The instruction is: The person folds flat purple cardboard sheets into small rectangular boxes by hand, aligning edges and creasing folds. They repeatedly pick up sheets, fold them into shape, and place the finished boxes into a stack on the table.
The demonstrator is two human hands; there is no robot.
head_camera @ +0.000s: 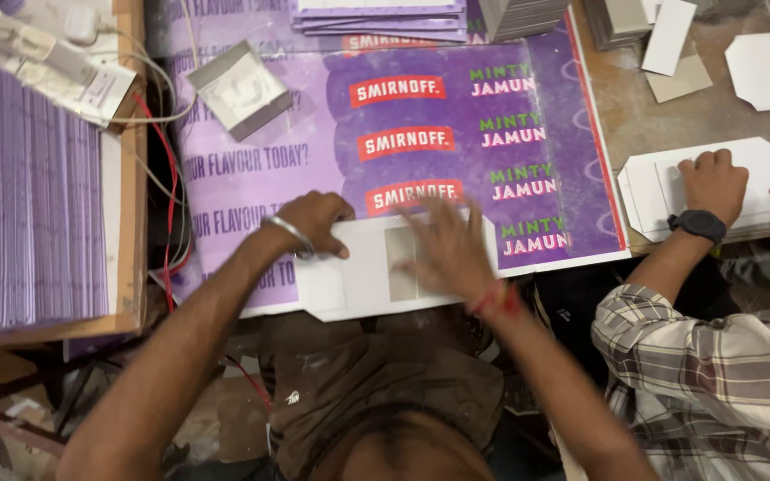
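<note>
A flat white die-cut card blank [363,267] lies face-down on the near edge of the purple printed sheet [456,134], its long side along that edge. A greyish rectangular patch, possibly a window, sits at its middle.

Worn wooden tabletop [670,125] under a large purple printed sheet [456,116]. Left of that sheet, wooden tray [128,223] stacked with purple sheets; red and white cables [169,178] between. Dim floor below.
</note>
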